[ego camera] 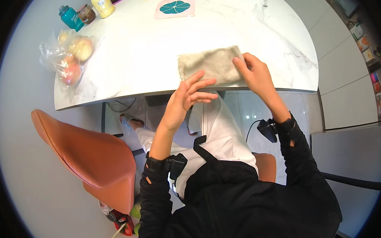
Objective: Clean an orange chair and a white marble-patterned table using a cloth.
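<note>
A beige ribbed cloth (212, 67) lies nearly flat by the near edge of the white marble-patterned table (136, 57). Its left edge looks frayed or ruffled. My right hand (256, 72) pinches the cloth's right edge, thumb on top and fingers beneath. My left hand (189, 95) hovers by the near left part of the cloth, palm turned inward, fingers apart and holding nothing. Whether its fingertips touch the fabric I cannot tell. A black device is strapped to each forearm.
At the table's left are a clear plastic bag of fruit (71, 57), a teal bottle (71, 18), a jar (86, 14) and a yellow bottle (103, 6). A pink coaster (175, 8) lies farther back. An orange-brown chair (93, 152) stands left; white cabinets (341, 58) line the right.
</note>
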A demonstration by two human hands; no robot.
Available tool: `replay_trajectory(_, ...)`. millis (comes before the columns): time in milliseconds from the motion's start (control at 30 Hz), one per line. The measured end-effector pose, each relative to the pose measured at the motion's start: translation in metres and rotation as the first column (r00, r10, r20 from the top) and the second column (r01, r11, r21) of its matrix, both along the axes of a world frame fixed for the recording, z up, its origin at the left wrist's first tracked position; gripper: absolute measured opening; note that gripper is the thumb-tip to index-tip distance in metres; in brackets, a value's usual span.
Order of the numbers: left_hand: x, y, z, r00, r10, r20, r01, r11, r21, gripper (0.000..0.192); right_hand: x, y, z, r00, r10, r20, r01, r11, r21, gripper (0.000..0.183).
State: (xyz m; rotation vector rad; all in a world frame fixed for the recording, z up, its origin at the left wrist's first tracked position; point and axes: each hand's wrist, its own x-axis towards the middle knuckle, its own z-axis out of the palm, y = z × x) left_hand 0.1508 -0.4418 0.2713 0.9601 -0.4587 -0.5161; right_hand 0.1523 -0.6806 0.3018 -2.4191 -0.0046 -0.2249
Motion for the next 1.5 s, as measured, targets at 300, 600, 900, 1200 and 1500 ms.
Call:
replay_trajectory(300,-0.007,-0.009,0.040,0.377,0.157,0.913,-0.795,0.561,0.232,0.034,0.005,0.023,0.014,0.752,0.094,0.652,0.059,0.976,-0.209,0.031)
replay_trajectory(600,0.009,-0.035,-0.009,0.287,-0.113,0.951,-0.893,0.327,0.308,0.069,-0.018,0.052,-0.019,0.936,0.309,0.169,-0.169,0.814,-0.555,0.066)
replay_trajectory(900,0.023,0.062,-0.016,0.295,-0.143,0.945,-0.955,-0.009,0.297,0.065,0.040,0.151,-0.032,0.788,0.556,0.265,-0.337,0.749,-0.571,0.075)
replay_trajectory(1200,0.017,0.107,-0.011,0.294,-0.075,0.953,-0.954,-0.074,0.289,0.060,0.047,0.200,-0.037,0.741,0.570,0.356,-0.340,0.775,-0.532,0.064)
replay_trajectory(1500,-0.012,0.048,0.010,0.194,-0.058,0.979,-0.963,0.179,0.202,0.027,0.034,0.138,-0.015,0.815,0.462,0.349,-0.291,0.848,-0.444,0.033)
